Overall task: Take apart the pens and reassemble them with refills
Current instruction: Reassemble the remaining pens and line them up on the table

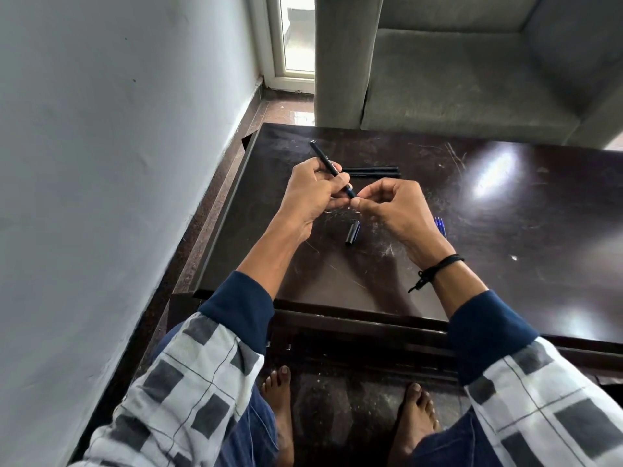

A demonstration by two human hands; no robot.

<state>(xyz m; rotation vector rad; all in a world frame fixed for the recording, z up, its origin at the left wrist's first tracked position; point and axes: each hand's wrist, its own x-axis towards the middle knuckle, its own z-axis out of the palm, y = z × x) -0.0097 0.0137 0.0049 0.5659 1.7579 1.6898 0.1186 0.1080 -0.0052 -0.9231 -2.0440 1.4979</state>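
- Progress looks early, by my reading; one slim black plastic pen (325,156) is being worked on, and the other pens seem untouched.
- Left hand (312,190) has its fingers curled round the middle of that pen, holding it above the dark glossy wooden table (505,230); the pen slants away to the left, its far end clear of the hand and its near end pointing toward the other hand.
- Right hand (394,207) has thumb and forefinger closed in a pinch at the near tip of the pen, the other fingers loosely curled; whether it grips the tip section or the end of an insert is too small to tell.
- Short black tubular cap (352,233) lies on the table just below the two hands, apart from the pen; so the cap is already off, and the first bit of taking apart is done.
- Black pens lying side by side (371,171) rest on the table just beyond the hands, partly hidden by them; they look whole; I count at least two, though the exact number is unclear.
- Thin blue refills (440,225) lie on the table just right of the right hand, mostly hidden behind it; none appears to be fitted yet.
- Remaining work, as I judge it: draw the old insert out of the held pen, slide a blue refill in, close it and recap; then the same for the pens lying beyond.
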